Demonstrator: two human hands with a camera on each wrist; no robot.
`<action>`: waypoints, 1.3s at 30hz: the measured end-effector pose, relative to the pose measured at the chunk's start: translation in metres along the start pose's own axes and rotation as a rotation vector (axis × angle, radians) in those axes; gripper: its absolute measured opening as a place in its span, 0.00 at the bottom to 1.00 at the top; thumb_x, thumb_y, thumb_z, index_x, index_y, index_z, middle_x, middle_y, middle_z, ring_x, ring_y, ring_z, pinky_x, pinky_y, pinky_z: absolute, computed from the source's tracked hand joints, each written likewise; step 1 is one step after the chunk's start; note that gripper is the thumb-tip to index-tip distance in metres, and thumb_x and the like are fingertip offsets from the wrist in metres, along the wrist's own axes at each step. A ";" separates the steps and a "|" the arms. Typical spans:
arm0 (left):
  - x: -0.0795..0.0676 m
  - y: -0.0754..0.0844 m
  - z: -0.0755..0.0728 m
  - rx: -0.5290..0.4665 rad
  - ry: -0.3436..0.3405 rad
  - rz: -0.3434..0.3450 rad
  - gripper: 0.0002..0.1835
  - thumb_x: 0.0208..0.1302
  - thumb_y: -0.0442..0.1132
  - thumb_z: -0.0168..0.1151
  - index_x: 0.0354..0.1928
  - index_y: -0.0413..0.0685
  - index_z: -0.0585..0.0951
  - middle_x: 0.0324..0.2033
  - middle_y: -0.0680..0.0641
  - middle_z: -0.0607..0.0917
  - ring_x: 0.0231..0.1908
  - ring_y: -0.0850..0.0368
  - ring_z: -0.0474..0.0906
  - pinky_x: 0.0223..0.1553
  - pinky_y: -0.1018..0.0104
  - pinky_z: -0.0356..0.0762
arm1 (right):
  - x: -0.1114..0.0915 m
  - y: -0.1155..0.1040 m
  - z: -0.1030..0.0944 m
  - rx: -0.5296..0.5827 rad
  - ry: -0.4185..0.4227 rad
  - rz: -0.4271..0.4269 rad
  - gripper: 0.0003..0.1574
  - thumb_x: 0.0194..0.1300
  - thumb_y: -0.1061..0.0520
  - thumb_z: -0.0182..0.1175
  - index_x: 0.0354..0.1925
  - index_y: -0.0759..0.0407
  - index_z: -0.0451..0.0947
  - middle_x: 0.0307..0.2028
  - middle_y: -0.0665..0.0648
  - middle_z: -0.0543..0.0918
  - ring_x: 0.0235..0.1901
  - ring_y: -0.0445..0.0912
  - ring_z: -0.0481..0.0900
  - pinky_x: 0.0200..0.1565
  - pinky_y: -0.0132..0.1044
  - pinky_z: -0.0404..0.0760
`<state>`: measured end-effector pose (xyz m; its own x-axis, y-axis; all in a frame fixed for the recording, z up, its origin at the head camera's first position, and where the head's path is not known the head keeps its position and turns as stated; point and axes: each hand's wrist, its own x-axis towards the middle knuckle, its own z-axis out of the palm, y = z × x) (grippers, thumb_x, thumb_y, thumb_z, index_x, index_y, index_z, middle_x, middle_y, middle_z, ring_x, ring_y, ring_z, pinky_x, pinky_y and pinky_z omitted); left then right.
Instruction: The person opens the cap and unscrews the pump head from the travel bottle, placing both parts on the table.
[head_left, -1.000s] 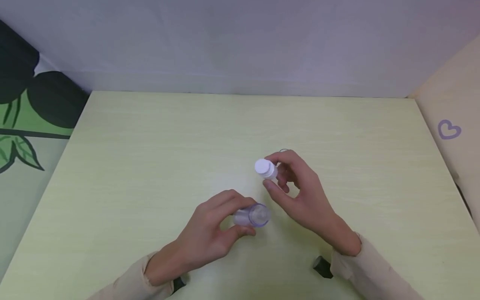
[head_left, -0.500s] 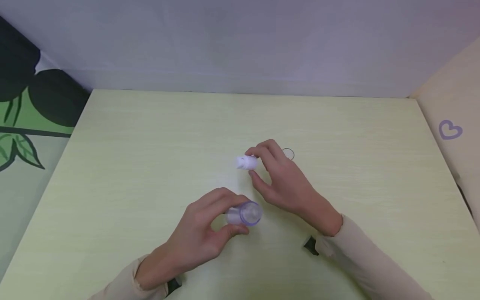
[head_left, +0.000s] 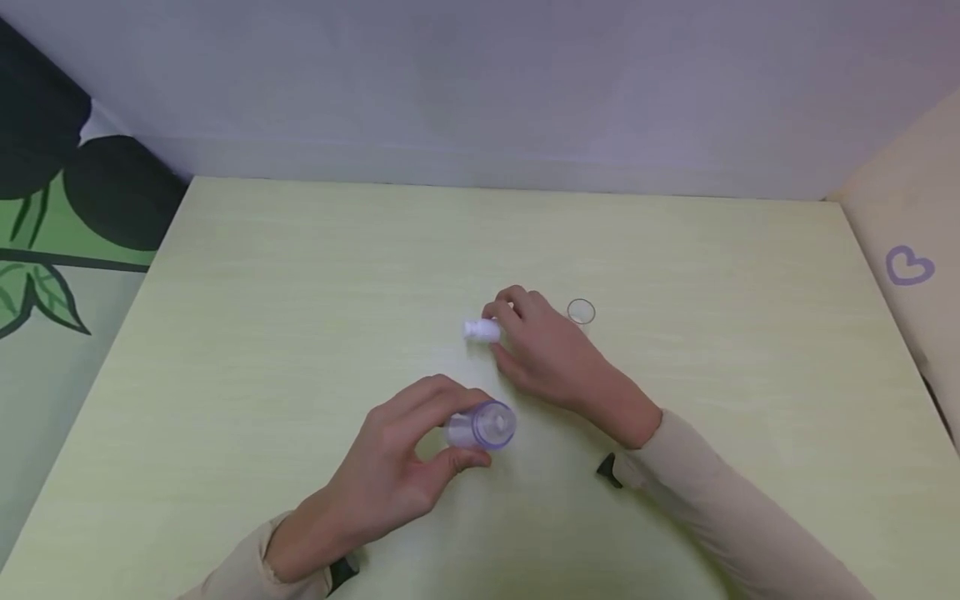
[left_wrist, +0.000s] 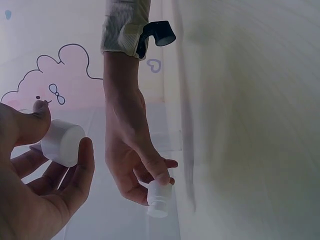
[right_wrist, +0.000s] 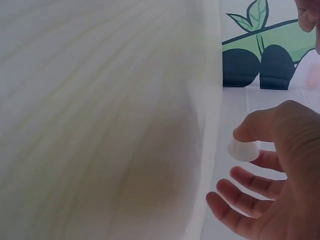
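In the head view my left hand (head_left: 397,458) grips a clear, purplish cylindrical bottle (head_left: 468,428) between thumb and fingers, its round end facing right. The left wrist view shows the white round base of that bottle (left_wrist: 67,143) between the fingers. Farther forward, my right hand (head_left: 551,350) pinches a small white stepped piece, like a pump head (head_left: 481,331), lying sideways with its narrower end to the left. In the right wrist view the thumb presses on the white pump head (right_wrist: 243,150) while the other fingers spread apart. The two held things are apart.
A clear round cap (head_left: 581,312) stands on the pale table (head_left: 337,275), just beyond the right hand. A plain wall (head_left: 480,83) rises behind the table, with a heart-marked panel (head_left: 892,333) at the right and a painted panel (head_left: 45,217) at the left.
My right hand has moved left with the white pump head, tipping it sideways and bringing it lower. The clear cap has come into full sight. The left hand with the bottle has shifted slightly left.
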<state>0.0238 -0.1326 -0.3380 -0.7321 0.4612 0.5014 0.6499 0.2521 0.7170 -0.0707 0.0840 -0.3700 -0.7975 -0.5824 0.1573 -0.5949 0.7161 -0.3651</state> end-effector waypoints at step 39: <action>-0.002 -0.011 -0.003 -0.002 0.003 -0.041 0.25 0.54 0.34 0.80 0.55 0.47 0.84 0.43 0.52 0.87 0.43 0.61 0.83 0.48 0.74 0.81 | 0.007 0.004 0.016 -0.123 -0.092 0.057 0.27 0.71 0.56 0.64 0.64 0.62 0.73 0.59 0.62 0.80 0.55 0.59 0.79 0.49 0.50 0.83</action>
<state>0.0173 -0.1391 -0.3452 -0.7586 0.4478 0.4733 0.6192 0.2693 0.7376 -0.0770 0.0761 -0.3851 -0.8212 -0.5682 0.0529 -0.5612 0.7874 -0.2551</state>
